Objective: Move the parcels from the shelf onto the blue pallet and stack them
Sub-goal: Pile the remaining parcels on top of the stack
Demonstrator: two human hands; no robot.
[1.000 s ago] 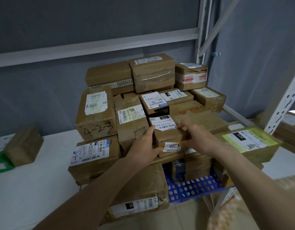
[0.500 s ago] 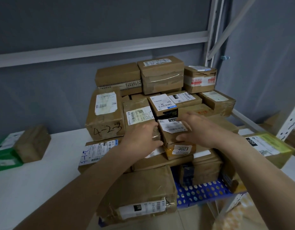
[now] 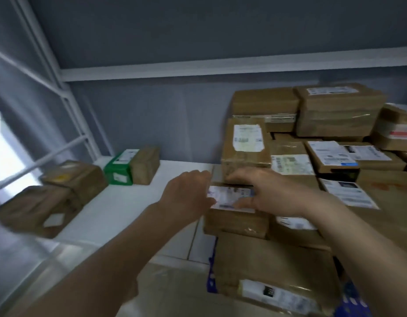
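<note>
Both hands hung open: the left hand beside the stack on the pallet, the right hand over it, perhaps touching a blurred label. Four parcels lay on the shelf.

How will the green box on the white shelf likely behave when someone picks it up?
The green box looks like rigid cardboard, so it probably keeps its shape. Its flat sides suggest it won't roll. It seems small, likely light, though the contents are hidden.

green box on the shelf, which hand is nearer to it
Left. The left hand is over the white shelf, right of the green box; the right hand lies farther right, on the stacked parcels.
</note>
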